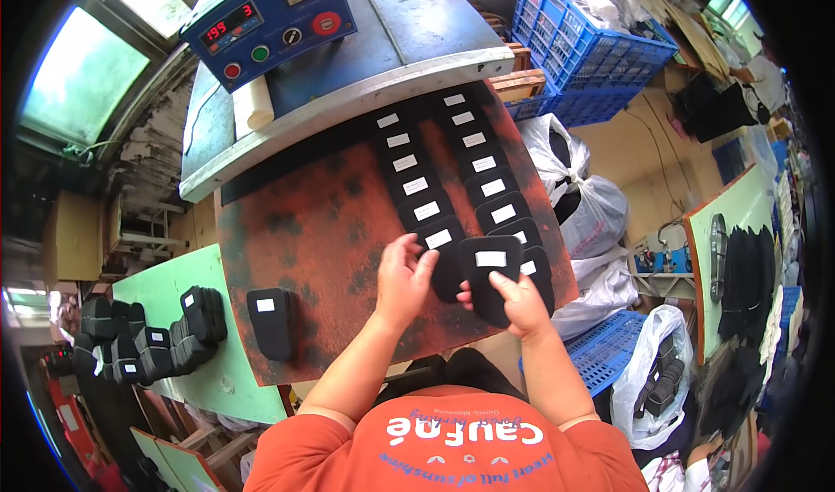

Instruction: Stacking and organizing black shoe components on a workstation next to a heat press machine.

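My right hand (519, 305) grips a flat black insole-shaped piece (487, 287) with a white label on it, thumb on top and fingertips beneath. It is held over the near end of the right-hand row. My left hand (404, 274), fingers apart and nothing in them, hovers at the near end of the left-hand row, close to a labelled black piece (445, 261). Both rows of overlapping labelled pieces (500, 203) run away from me across the reddish-brown board (322, 266). A small stack of similar pieces (272, 322) lies at the board's near left.
Beyond the board stands a blue heat-press machine (383, 22) with a control box (270, 26). More black stacks (198, 322) sit on a green table (230, 379) at left. On the right are blue crates (583, 48), white plastic bags (591, 214) and a green board (726, 248).
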The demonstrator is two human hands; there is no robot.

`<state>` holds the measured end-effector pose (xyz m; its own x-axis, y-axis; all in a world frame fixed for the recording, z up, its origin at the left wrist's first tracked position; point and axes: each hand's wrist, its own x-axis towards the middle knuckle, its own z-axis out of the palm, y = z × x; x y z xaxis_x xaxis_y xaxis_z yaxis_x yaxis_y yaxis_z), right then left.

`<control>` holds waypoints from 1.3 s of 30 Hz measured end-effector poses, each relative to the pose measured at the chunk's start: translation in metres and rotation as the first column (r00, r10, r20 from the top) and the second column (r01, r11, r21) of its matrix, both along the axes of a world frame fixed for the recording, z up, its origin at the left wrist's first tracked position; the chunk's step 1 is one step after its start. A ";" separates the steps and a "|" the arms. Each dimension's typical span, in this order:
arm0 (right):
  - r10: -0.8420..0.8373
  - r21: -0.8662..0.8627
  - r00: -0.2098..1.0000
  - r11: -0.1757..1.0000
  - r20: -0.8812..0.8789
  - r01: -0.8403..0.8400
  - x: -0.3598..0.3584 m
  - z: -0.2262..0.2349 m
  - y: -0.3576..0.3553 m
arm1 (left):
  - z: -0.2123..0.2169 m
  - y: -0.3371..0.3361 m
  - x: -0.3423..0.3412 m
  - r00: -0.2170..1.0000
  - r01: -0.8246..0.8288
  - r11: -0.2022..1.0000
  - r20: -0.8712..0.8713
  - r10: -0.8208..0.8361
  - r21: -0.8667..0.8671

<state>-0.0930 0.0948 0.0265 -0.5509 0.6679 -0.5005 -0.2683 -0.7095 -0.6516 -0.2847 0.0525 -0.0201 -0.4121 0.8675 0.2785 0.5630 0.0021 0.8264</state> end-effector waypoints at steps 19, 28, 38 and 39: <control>-0.014 0.643 0.793 0.593 0.609 -0.484 0.021 0.021 -0.044 | 0.045 -0.091 -0.097 0.624 -0.601 0.792 -0.558 0.548 0.105; 0.544 0.510 0.756 0.563 0.364 -0.651 -0.033 -0.008 -0.078 | 0.028 -0.167 -0.127 0.825 -0.544 0.748 -0.083 0.558 -0.379; 0.271 -0.088 0.722 0.905 -0.636 -0.416 -0.056 -0.022 -0.066 | 0.064 -0.116 0.031 0.878 -0.315 0.949 -0.388 0.281 -0.025; 0.264 -0.089 0.726 0.909 -0.635 -0.407 -0.049 -0.021 -0.063 | 0.073 -0.113 0.036 0.882 -0.305 0.952 -0.386 0.272 -0.026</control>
<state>-0.1425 0.0314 0.0057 -0.9493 0.3003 -0.0935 -0.2667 -0.9261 -0.2668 -0.2484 -0.0607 0.0526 -0.5276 0.7529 0.3934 0.7935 0.2713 0.5448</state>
